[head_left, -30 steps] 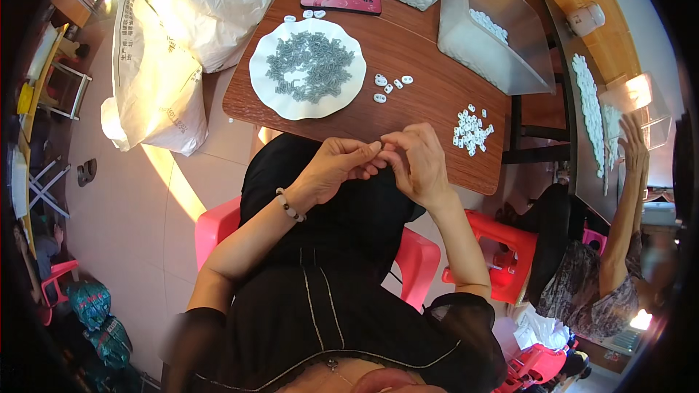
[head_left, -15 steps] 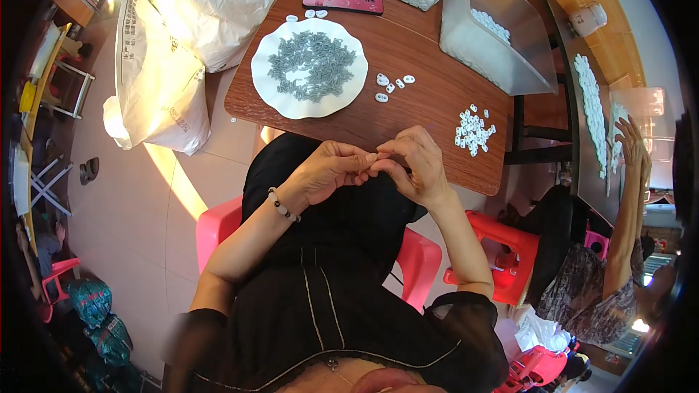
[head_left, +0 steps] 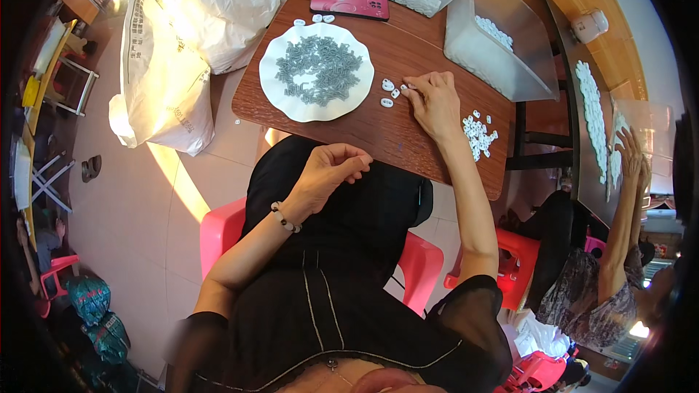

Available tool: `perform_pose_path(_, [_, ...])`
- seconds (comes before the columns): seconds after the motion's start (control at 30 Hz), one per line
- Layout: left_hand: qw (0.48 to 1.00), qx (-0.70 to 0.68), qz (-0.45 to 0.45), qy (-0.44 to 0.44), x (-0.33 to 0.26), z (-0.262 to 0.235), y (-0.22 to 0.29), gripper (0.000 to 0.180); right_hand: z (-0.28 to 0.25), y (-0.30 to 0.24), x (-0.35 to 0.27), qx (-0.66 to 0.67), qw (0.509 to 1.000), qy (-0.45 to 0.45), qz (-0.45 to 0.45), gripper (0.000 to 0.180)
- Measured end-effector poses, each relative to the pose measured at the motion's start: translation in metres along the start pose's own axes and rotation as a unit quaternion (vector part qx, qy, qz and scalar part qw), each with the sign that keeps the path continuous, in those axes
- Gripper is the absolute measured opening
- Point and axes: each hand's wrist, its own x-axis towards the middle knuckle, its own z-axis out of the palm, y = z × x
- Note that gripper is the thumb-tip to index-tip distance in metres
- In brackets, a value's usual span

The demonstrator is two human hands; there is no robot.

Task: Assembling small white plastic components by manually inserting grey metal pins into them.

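Observation:
My left hand (head_left: 331, 175) is held over my lap, thumb and fingertips pinched together; whatever lies between them is too small to make out. Over the table, my right hand (head_left: 435, 102) has its thumb and fingertips closing on a small white plastic piece (head_left: 405, 88). Next to those fingertips lie a few more white two-holed oval pieces (head_left: 387, 84). A white scalloped plate (head_left: 273, 98) sits to the left, with many small grey metal-looking bits (head_left: 320, 65) spread on it. Right of my right wrist is a loose pile of small white pieces (head_left: 478, 137).
The brown wooden table (head_left: 349, 131) carries a pink phone (head_left: 349, 4) and clear bins (head_left: 466, 58) of white pieces at its far side. White sacks (head_left: 164, 80) stand on the floor at left. At right, another person's hands (head_left: 630, 156) are at a dark table.
My hands were together at the fingertips above my lap. My right hand has since moved away, up and to the right, to the white pieces on the table; the left has shifted slightly.

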Motion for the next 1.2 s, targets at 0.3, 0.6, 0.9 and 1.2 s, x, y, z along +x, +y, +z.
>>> perform_pose_path(0.3, [0.999,0.025,0.026,0.016,-0.004,-0.002,-0.003,0.016,0.003,-0.008,0.004,0.001,0.999,-0.037,0.025,0.009])
perform_pose_path(0.6, [0.998,0.027,0.051,0.038,-0.005,-0.001,-0.002,0.020,-0.024,-0.036,-0.018,0.218,0.964,-0.018,0.154,0.010])
perform_pose_path(0.9, [0.998,0.019,0.035,0.042,-0.003,0.001,-0.003,0.021,-0.034,-0.051,-0.061,0.470,0.828,-0.103,0.289,0.016])
perform_pose_path(1.2, [1.000,0.003,0.007,0.028,-0.002,0.007,0.000,0.018,-0.047,-0.079,-0.072,0.519,0.794,-0.134,0.288,0.019])
